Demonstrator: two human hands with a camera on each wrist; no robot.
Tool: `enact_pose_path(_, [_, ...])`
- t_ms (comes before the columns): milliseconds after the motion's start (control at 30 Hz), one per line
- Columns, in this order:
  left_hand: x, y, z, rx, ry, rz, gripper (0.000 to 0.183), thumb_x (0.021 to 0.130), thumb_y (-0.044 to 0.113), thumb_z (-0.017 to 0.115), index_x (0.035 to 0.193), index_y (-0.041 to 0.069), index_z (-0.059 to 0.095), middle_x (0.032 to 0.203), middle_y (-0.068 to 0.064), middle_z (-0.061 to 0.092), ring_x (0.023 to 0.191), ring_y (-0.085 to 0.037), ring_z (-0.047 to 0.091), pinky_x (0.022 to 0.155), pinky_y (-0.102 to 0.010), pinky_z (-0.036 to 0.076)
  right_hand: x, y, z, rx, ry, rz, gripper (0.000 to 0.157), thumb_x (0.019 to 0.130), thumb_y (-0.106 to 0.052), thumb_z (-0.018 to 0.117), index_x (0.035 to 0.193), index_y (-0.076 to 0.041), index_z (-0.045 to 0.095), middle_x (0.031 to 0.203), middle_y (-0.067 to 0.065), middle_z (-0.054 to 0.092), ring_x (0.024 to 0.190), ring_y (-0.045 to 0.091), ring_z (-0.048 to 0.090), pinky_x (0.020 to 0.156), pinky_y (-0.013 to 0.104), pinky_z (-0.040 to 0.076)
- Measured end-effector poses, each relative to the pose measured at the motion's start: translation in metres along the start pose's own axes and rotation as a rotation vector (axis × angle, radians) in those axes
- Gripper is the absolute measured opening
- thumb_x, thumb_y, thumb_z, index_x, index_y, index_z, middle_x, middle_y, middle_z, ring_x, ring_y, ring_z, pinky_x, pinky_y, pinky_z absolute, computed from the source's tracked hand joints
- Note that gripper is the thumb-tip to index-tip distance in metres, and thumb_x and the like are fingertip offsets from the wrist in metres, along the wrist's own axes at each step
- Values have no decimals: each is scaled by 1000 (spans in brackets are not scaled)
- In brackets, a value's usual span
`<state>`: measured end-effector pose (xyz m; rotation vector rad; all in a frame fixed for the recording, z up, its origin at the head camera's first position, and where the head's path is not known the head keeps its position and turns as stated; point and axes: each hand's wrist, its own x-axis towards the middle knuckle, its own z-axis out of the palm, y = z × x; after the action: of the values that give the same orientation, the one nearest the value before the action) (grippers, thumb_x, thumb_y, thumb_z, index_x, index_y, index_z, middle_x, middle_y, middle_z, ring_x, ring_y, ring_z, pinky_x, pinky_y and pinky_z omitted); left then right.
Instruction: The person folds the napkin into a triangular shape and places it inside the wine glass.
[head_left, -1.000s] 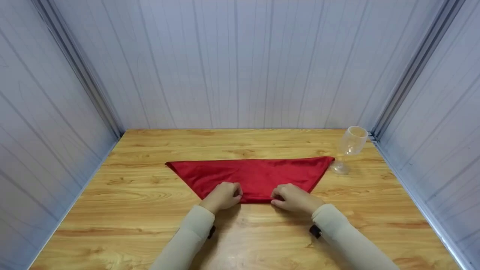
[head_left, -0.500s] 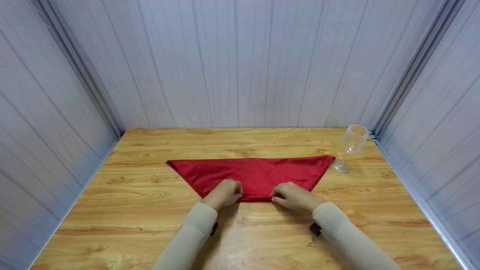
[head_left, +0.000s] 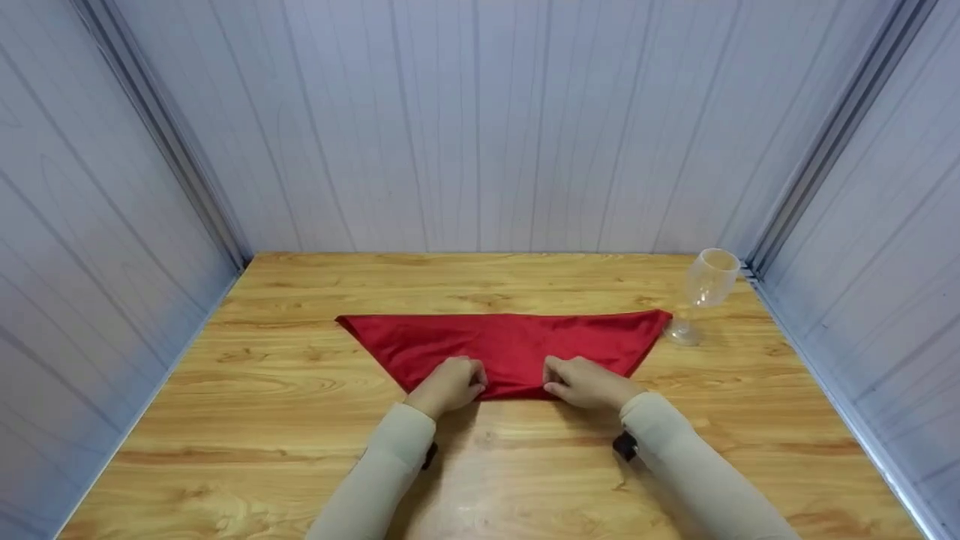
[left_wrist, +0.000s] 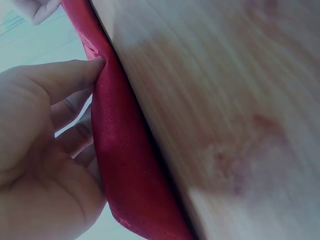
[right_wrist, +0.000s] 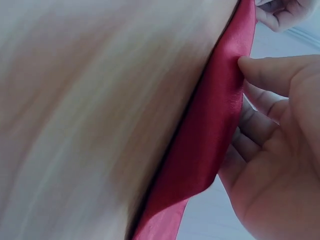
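Note:
A shiny red cloth [head_left: 517,341] lies folded into a trapezoid on the wooden table, its long side at the back and its short folded edge nearest me. My left hand [head_left: 450,386] pinches that near edge left of its middle. In the left wrist view the thumb [left_wrist: 85,72] presses into the rolled fold, with the other fingers behind it. Right of the middle, my right hand [head_left: 589,382] pinches the same edge. Its thumb [right_wrist: 267,70] dents the cloth in the right wrist view, the other fingers partly hidden behind the fold.
A clear stemmed wine glass [head_left: 711,279] stands at the back right, its foot beside the cloth's right corner. Pale panelled walls [head_left: 510,127] enclose the wood-grain table [head_left: 277,442] at the back and both sides.
The cloth's near edge has shifted slightly away from me with both hands on it. My right hand has moved a little forward. The glass stays in place.

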<state>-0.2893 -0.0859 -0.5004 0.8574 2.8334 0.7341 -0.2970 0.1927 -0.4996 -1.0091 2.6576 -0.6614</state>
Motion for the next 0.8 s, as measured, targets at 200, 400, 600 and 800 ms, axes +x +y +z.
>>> enact_pose_path(200, [0,-1,-1,-27,-11,-7,4,93,3,68,89,4,70,88,-7,64,92,-26,61,83,-38,51,5,3,-2,-1,-15,5,4,103,-16,58,100,-13,57,79,-10,58,74,9,53,73,33,46])
enact_pose_path(400, [-1,0,0,-22,-3,-17,5,92,2,69,88,4,70,88,-8,63,93,-28,62,85,-40,52,7,3,-2,-41,-19,-11,5,101,-6,56,98,-10,58,89,-2,58,90,19,58,81,39,48])
enact_pose_path(600, [-1,4,3,27,63,0,7,87,-2,72,86,4,69,84,-7,61,87,-28,61,82,-38,53,4,4,0,-48,2,0,9,97,0,59,95,-8,60,91,0,53,88,20,53,79,38,47])
enact_pose_path(800, [1,13,7,155,159,81,14,79,-10,73,82,4,74,79,-7,64,81,-26,63,75,-33,54,3,3,-1,-76,75,38,7,94,-4,68,89,-9,67,86,-3,57,84,18,56,75,33,49])
